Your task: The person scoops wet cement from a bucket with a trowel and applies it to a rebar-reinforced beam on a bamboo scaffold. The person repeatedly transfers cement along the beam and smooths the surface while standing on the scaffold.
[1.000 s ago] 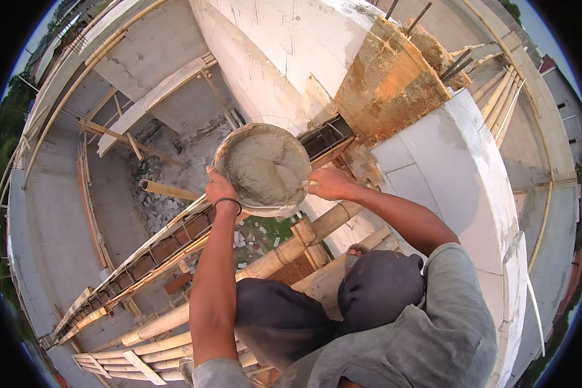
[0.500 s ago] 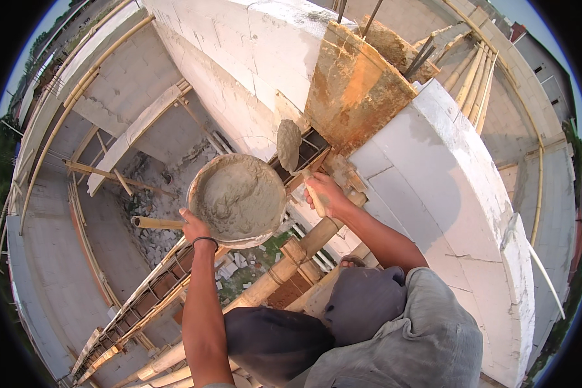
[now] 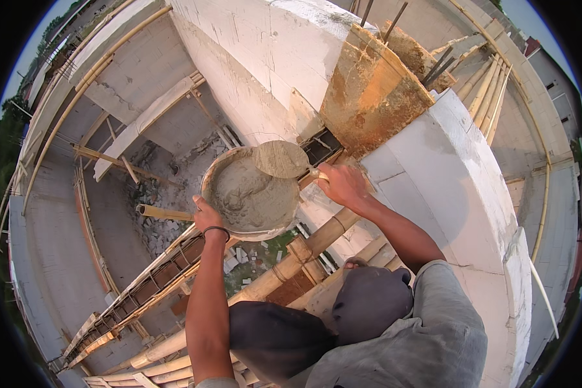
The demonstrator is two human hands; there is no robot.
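A round bucket (image 3: 258, 237) holds wet grey mortar (image 3: 242, 197). My left hand (image 3: 208, 215) grips the bucket's left rim, with the fingers mostly hidden behind the edge. Closed round a trowel's handle is my right hand (image 3: 343, 184), just right of the bucket. The trowel's (image 3: 282, 159) rounded blade is coated in mortar and lies over the bucket's upper right edge. Close beyond the blade is the narrow opening (image 3: 322, 147) with steel bars, at the foot of a rusty, mortar-stained formwork board (image 3: 375, 84).
White block walls (image 3: 427, 174) flank the formwork on both sides. Bamboo poles (image 3: 326, 234) run below my hands, with a tied joint. A rebar cage (image 3: 155, 281) stretches off to the lower left. Rubble (image 3: 155, 220) lies far below, and steel rods (image 3: 394, 22) stick up behind the board.
My right hand has swung the trowel blade from beside the opening to over the bucket's edge, turning it broad side up. My left hand keeps its grip on the rim.
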